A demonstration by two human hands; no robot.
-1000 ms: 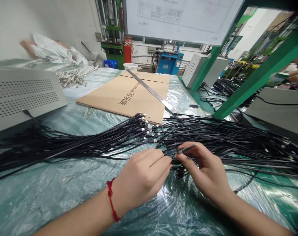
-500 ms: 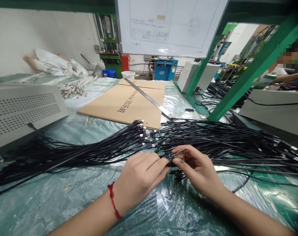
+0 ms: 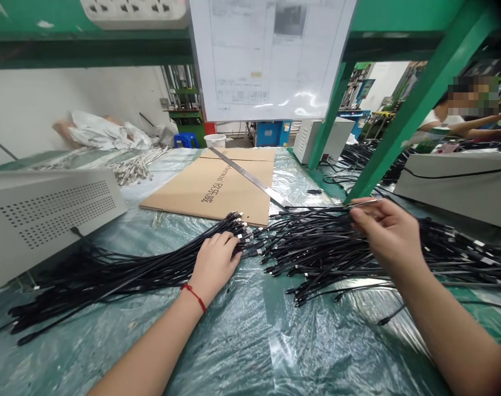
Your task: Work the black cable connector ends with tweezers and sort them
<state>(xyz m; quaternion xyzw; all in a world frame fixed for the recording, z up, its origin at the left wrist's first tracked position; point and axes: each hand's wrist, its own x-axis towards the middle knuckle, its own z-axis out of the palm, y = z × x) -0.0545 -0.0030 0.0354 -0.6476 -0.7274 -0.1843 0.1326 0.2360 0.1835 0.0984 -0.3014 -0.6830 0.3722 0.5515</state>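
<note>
My left hand (image 3: 217, 261), a red cord bracelet (image 3: 195, 297) at its wrist, lies over the connector ends of the left bundle of black USB cables (image 3: 151, 264). Its fingers are bent and close together around cables there; what lies under the palm is hidden. Raised above the right-hand pile of black cables (image 3: 316, 242), my right hand (image 3: 386, 234) pinches slim metal tweezers (image 3: 368, 202), which point left. Metal plugs of the left bundle (image 3: 244, 228) face the ends of the right pile.
Behind the cables lies a cardboard sheet (image 3: 180, 192) with a steel ruler (image 3: 250, 176) across it. Perforated grey box (image 3: 56, 214) stands left, another grey box (image 3: 461, 187) right. A green post (image 3: 399, 126) and hanging sheet (image 3: 271, 60) bound the bench. Another person (image 3: 444, 121) works at far right.
My hands have parted from the middle. The left has moved left onto the cable bundle; the right has gone up and right with the tweezers. The camera view has tilted upward.
</note>
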